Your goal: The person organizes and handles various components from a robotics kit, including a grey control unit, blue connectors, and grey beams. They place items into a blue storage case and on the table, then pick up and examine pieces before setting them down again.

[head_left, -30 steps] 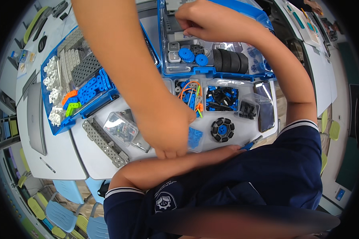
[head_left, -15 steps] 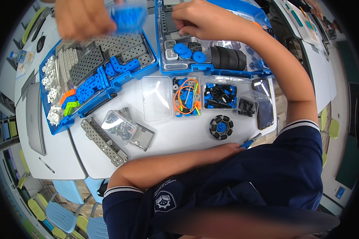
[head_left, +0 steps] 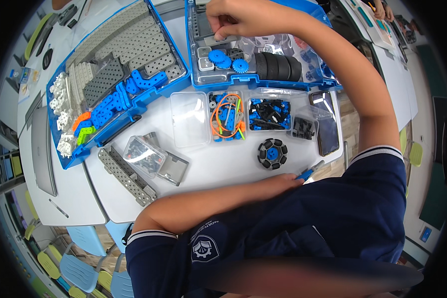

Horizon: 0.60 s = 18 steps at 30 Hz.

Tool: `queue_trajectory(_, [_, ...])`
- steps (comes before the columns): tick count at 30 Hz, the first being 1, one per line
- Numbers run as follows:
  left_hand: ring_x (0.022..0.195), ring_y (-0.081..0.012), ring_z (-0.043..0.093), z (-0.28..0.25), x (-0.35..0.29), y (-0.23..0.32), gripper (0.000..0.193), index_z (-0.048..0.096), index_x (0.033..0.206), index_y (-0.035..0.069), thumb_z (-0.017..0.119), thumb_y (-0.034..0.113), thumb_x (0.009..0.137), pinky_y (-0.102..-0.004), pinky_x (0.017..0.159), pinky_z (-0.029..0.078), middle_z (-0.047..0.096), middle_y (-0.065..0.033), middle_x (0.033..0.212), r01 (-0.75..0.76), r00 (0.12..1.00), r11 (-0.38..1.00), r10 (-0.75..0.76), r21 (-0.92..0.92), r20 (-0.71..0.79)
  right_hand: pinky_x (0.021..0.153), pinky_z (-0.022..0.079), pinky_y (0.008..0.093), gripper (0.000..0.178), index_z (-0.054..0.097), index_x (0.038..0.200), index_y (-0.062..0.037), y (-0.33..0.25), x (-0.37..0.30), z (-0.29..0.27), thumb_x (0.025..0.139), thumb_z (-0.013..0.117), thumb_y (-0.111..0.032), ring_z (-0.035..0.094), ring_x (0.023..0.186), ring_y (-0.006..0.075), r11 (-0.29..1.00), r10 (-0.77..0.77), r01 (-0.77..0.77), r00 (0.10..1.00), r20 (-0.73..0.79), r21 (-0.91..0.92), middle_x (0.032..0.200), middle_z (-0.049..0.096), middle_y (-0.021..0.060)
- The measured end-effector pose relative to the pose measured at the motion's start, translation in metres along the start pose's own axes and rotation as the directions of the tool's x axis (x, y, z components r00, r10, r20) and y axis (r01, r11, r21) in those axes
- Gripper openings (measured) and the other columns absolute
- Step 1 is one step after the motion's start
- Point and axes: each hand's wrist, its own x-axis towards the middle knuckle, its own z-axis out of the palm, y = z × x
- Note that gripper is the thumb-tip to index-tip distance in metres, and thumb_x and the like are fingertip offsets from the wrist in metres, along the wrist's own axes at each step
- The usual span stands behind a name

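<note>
My right hand reaches over the right blue case. Its fingers are pinched together at a grey flat piece; what lies between the fingertips is hidden. Blue gears and black tyres lie in the case just nearer to me. My left forearm runs along the table's near edge. My left hand is closed on a blue-handled tool with a grey tip; the fingers are partly hidden. A black and blue omni wheel lies just beyond that hand.
The left blue case holds grey beams, blue angled pieces and white connectors. Small clear boxes hold orange tubing and black pins. A phone is at the right, a grey channel at the left, a laptop beyond.
Another person's hand with a blue container, over the left case before, is out of view. The view has shifted slightly. My right hand stays at the grey piece; my left keeps the tool.
</note>
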Motion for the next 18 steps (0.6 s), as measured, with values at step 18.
queue_trajectory(18, [0.096, -0.0052, 0.059, -0.001, -0.007, 0.012, 0.045, 0.061, 0.119, 0.005, 0.054, 0.047, 0.107, -0.0226, 0.085, 0.048, 0.064, -0.0006, 0.107, 0.057, 0.997, 0.996, -0.053, -0.069, 0.062, 0.076, 0.053, 0.0402, 0.025, 0.065, 0.087, -0.0033, -0.005, -0.009, -0.002, 0.086, 0.080, -0.024, 0.067, 0.086, 0.0269, 0.975, -0.024, -0.009, 0.988, -0.150, -0.221, 0.090, 0.067, 0.0116])
